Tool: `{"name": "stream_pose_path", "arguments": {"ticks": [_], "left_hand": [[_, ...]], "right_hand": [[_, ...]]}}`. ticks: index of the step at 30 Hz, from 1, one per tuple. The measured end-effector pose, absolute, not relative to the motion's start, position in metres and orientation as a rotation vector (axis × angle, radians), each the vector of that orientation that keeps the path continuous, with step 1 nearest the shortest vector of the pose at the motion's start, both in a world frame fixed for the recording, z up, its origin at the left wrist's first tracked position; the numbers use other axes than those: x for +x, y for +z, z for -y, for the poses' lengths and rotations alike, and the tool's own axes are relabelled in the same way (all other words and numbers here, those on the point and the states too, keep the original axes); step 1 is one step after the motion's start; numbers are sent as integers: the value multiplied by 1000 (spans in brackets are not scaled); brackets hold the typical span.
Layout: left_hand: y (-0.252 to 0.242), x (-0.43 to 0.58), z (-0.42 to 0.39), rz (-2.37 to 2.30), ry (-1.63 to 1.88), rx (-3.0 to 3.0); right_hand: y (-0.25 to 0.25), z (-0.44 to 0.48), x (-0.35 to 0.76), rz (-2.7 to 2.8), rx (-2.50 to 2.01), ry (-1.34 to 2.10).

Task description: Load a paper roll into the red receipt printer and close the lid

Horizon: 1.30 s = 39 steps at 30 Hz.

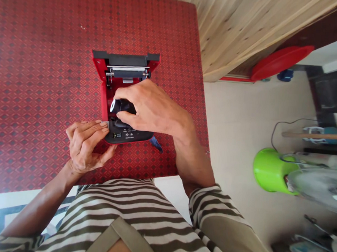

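A small red-and-black machine with its lid up, which looks like a label or receipt printer (129, 137), sits on the table. The raised lid (125, 58) carries a metal shaft and dark roller (128, 73). Inside the red body, my right hand (155, 106) pinches a black roll (125, 105) with a white core between thumb and fingers. That hand hides much of the bay and the roll's far end. My left hand (89, 144) grips the front left corner of the machine, fingers on top and thumb along the front edge.
The table (46, 76) has a red patterned cover. A dark blue strip (156, 144) pokes out beside the machine's front right corner. To the right, on the floor, are a green bucket (268, 170), a fan (319, 186) and a cable (276, 129). A wooden panel (228, 27) borders the table's far right.
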State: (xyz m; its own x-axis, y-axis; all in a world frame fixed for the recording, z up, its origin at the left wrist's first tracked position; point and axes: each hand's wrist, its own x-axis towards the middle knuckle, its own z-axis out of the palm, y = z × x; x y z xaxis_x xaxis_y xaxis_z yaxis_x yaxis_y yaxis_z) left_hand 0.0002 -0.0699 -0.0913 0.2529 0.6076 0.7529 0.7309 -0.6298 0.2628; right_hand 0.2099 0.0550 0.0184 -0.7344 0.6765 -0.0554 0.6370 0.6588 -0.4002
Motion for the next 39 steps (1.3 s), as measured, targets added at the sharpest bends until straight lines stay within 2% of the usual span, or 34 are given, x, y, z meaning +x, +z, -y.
{"name": "stream_pose_path", "arguments": {"ticks": [3, 7, 10, 13, 17, 21, 28, 33, 39], "left_hand": [[-92, -1, 70, 1305, -1297, -2368], [-92, 0, 69, 1274, -1361, -2380], [-92, 1, 67, 1282, -1412, -2390], [-93, 0, 67, 1277, -1394, -2383], [-93, -2, 69, 1330, -1336, -2416], [-89, -1, 70, 1349, -1296, -2410], [-90, 1, 65, 1205, -1365, -2394], [-92, -1, 65, 1196, -1358, -2398], [-91, 1, 63, 1221, -1328, -2397]], "right_hand": [[31, -53, 219, 2650, -906, 783], [39, -47, 250, 2181, -781, 1049], [17, -56, 277, 1751, -851, 1052], [-28, -76, 291, 1438, -988, 969], [-90, -98, 288, 1381, -1144, 889], [-119, -94, 270, 1470, -1223, 902], [-120, -84, 271, 1613, -1344, 926], [-96, -47, 310, 1561, -1463, 873], [-81, 6, 315, 1784, -1345, 1232]]}}
